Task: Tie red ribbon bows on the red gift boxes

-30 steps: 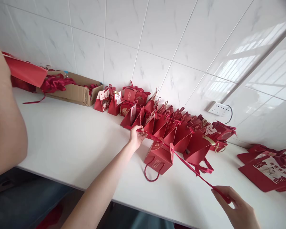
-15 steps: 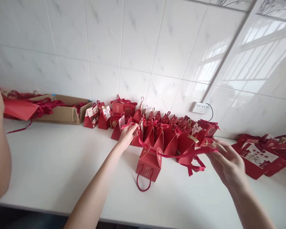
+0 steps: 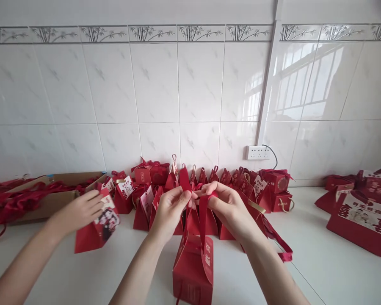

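Above a red gift box [image 3: 190, 271], my left hand [image 3: 173, 207] pinches a red ribbon [image 3: 203, 220]. My right hand [image 3: 225, 203] grips another stretch of that ribbon close by, and the fingertips of both hands nearly meet. The ribbon runs down to the top of the box, which stands upright on the white table. Its exact loop between my fingers is partly hidden. A long tail of ribbon [image 3: 282, 245] hangs out beyond my right forearm.
At left, another person's hand [image 3: 79, 212] holds a red box with a picture [image 3: 104, 216]. Behind it is a cardboard carton [image 3: 63, 178] of ribboned red items. Rows of red gift boxes [image 3: 123, 195] line the tiled wall; larger ones [image 3: 362, 224] stand right. A power strip [image 3: 257, 153] is wall-mounted.
My hands have come together over the box, drawing the ribbon upward from its wide spread. The other person's hand has moved in from the left with a box. The view has levelled.
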A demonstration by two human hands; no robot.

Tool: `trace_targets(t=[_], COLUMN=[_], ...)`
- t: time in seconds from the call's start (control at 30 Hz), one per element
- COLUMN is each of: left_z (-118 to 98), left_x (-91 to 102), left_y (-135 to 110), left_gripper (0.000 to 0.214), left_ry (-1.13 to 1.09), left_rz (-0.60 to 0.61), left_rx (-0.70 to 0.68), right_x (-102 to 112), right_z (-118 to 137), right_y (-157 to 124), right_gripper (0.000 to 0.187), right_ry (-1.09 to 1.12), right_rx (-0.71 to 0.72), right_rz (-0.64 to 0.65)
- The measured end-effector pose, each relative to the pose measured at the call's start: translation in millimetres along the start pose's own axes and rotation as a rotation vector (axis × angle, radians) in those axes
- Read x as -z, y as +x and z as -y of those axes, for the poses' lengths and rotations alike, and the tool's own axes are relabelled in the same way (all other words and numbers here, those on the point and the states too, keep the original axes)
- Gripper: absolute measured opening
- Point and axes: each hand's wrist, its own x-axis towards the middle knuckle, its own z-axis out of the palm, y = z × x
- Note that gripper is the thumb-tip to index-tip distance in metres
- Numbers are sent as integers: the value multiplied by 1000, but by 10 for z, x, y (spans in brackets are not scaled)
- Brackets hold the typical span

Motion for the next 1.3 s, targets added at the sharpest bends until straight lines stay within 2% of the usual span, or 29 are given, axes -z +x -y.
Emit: trace_targets(t=[0.07, 0.17, 0.3, 0.33, 0.47, 0.6, 0.8, 0.93, 1.03, 1.17, 1.3], left_z=[-54, -132, -165, -158, -119, -130, -182, -230, -243, -220, -262], left_x=[-57, -133, -176, -177, -166, -170, -201, -208, -219, -268, -365], left_y=[-39, -96, -148, -149, -111, -89, -147, -176, -187, -212, -290], left_gripper=[35, 34, 32, 33, 33, 33, 25, 24, 24, 23, 22], left_ry=[-84, -132, -189, -203, -246, -308, -201, -185, -179, -116, 39], left_rz=[2, 16, 64, 70, 24, -44, -26, -40, -4, 14, 98], left_rx=[21, 66, 121, 135, 225, 275, 188, 146, 133, 169, 106], right_x=[-8, 22, 66, 72, 80, 67, 18, 10, 25, 38, 17], right_z=[27, 70, 87, 83, 57, 55, 123, 163, 165, 148, 172], right_y=[-22, -28, -19, -16, -7, -28, -127, -184, -188, -152, -191], right_gripper=[13, 17, 48, 48, 22, 24, 21, 19, 20, 19, 18], right_ry=[108, 217, 189, 168, 79, 48, 40, -29, -45, -93, -130], right_rx=[-46, -83, -35, -27, -49, -19, 137, 184, 225, 199, 243], right_rz=[34, 18, -99, -107, -77, -76, -128, -180, -220, -275, -250])
